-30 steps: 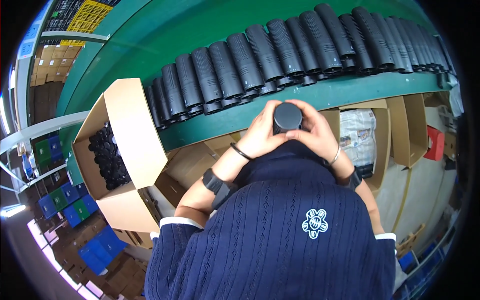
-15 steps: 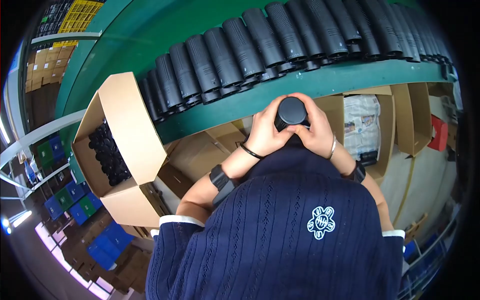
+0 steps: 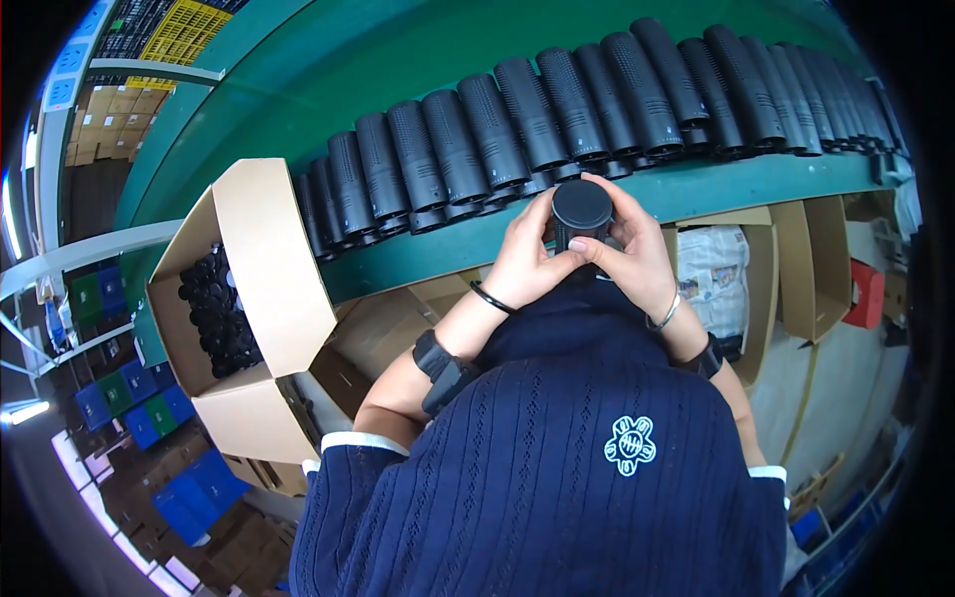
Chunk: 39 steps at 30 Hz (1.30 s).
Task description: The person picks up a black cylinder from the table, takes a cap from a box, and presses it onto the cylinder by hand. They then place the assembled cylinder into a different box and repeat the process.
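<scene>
Cardboard box [image 3: 269, 269] of small black caps [image 3: 214, 313] stands left; ribbed black cylinders [image 3: 557, 109] line the green conveyor [image 3: 398, 60]. My left hand [image 3: 522, 261] and right hand [image 3: 637, 261] wrap the smooth-topped black cylinder [image 3: 582, 211], apparently plastic, over the conveyor's edge.

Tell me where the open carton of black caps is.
Head view, left side: the carton sits beside the green table's left end, left of the left hand.

Both hands [image 3: 582, 264] clasp black cylinder [image 3: 582, 211].
</scene>
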Available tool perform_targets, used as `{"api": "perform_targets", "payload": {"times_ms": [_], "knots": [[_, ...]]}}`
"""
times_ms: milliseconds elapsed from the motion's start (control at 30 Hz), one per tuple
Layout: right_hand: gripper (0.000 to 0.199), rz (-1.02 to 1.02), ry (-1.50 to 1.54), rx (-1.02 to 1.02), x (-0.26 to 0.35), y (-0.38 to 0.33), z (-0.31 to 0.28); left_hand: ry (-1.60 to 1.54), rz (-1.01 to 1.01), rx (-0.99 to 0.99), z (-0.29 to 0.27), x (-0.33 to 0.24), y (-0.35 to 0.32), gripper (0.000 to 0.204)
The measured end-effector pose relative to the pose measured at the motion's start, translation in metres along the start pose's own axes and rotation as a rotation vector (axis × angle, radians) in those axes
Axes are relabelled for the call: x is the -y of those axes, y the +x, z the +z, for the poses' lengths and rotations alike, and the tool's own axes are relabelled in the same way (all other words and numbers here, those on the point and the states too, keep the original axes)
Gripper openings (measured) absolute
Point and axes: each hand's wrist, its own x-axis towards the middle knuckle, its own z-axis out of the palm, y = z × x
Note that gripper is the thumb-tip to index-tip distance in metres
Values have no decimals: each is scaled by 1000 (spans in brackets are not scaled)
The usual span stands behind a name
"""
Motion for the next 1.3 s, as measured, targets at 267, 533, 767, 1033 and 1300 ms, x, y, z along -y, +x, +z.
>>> {"api": "perform_targets", "payload": {"times_ms": [267,533,767,1033,1300], "knots": [[63,110,-46,33,-19,4,-15,167,-21,-117,12,7,5,62],[65,55,-107,60,18,0,-6,-9,42,126,-6,-7,9,77],[65,41,-68,19,-5,-2,-12,73,-6,59,5,2,3,79],[62,78,-244,-55,-8,-2,-2,193,109,-3,8,3,2,72],[63,151,83,-9,-16,-3,-3,158,88,-72,9,21,3,62]]}}
